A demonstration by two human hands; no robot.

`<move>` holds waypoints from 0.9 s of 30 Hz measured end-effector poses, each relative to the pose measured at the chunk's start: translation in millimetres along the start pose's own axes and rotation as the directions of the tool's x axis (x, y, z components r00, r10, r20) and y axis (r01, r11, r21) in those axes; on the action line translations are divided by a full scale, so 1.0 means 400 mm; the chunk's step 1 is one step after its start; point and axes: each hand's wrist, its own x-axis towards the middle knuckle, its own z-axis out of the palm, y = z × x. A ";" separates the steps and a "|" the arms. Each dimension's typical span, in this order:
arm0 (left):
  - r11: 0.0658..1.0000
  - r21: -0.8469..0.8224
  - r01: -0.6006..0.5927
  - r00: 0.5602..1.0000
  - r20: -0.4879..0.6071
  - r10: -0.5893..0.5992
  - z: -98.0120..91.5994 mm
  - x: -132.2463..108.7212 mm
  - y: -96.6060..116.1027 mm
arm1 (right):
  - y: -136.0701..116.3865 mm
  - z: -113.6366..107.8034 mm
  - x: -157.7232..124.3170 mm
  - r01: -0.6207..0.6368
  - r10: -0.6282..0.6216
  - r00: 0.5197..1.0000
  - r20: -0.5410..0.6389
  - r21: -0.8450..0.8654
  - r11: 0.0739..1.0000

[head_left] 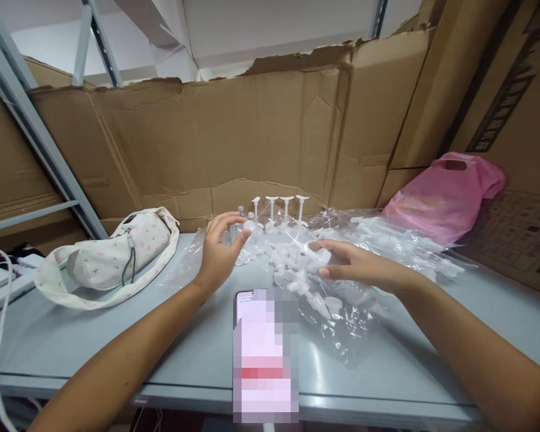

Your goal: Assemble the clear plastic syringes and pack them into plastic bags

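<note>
My left hand (220, 251) is raised over the table, with thumb and fingertips pinched on a small whitish round piece (249, 226); its kind is unclear. Just behind it stand small clear bottles (241, 211), partly hidden by the fingers. My right hand (353, 264) reaches in from the right, its thumb and fingers closed around a white plastic piece (317, 259) at a heap of similar white pieces (292, 273). That heap lies on and in a clear plastic bag (348, 333). Several white T-shaped pieces (286, 207) stand upright behind the heap.
A phone (263, 360) with a blurred screen lies at the table's front edge (364, 403). At left are a patterned white bag (117, 255) with a strap and a white cable (0, 336). A pink plastic bag (441, 195) sits back right, against cardboard (234, 138).
</note>
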 end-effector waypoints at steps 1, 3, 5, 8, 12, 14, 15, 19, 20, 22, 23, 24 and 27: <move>0.999 -0.016 0.052 0.998 0.030 -0.052 0.001 0.001 -0.002 | -0.001 0.002 -0.001 0.001 -0.001 1.000 0.017 -0.003 1.000; 0.982 -0.061 0.180 0.976 0.135 -0.171 0.003 0.003 -0.007 | -0.004 0.003 -0.002 -0.002 0.002 1.000 0.028 -0.008 1.000; 0.938 -0.152 0.312 0.925 0.274 -0.263 0.005 0.003 -0.011 | -0.004 0.002 -0.001 -0.001 0.002 1.000 0.017 -0.002 1.000; 0.816 -0.340 0.468 0.860 0.387 -0.333 0.008 0.001 -0.017 | -0.002 -0.002 0.000 0.013 -0.012 0.999 -0.035 0.035 0.999; 0.543 -0.516 0.662 0.742 0.552 -0.379 0.010 -0.004 -0.019 | 0.007 -0.001 0.003 0.026 -0.015 0.995 -0.095 0.113 0.993; 0.439 -0.497 0.748 0.649 0.684 -0.332 0.012 -0.010 -0.012 | 0.013 0.003 0.005 0.032 -0.019 0.996 -0.091 0.140 0.990; 0.408 -0.473 0.781 0.605 0.736 -0.305 0.013 -0.014 -0.005 | 0.015 0.005 0.006 0.037 -0.025 0.996 -0.082 0.148 0.988; 0.350 -0.422 0.836 0.524 0.803 -0.283 0.020 -0.031 0.029 | 0.023 0.009 0.010 0.119 -0.122 0.992 0.009 0.182 0.976; 0.341 -0.425 0.838 0.524 0.801 -0.289 0.022 -0.035 0.038 | 0.023 0.008 0.010 0.135 -0.148 0.988 0.053 0.198 0.971; 0.326 -0.434 0.840 0.526 0.800 -0.290 0.024 -0.039 0.051 | 0.021 0.005 0.009 0.121 -0.157 0.976 0.151 0.221 0.968; 0.320 -0.435 0.842 0.523 0.804 -0.282 0.024 -0.040 0.055 | 0.019 0.004 0.008 0.093 -0.140 0.969 0.201 0.227 0.969; 0.312 -0.435 0.845 0.518 0.811 -0.271 0.024 -0.041 0.058 | 0.017 0.003 0.007 0.064 -0.120 0.964 0.239 0.231 0.971; 0.270 -0.433 0.860 0.493 0.843 -0.215 0.021 -0.041 0.061 | 0.010 0.006 0.008 0.061 -0.125 0.971 0.202 0.295 0.954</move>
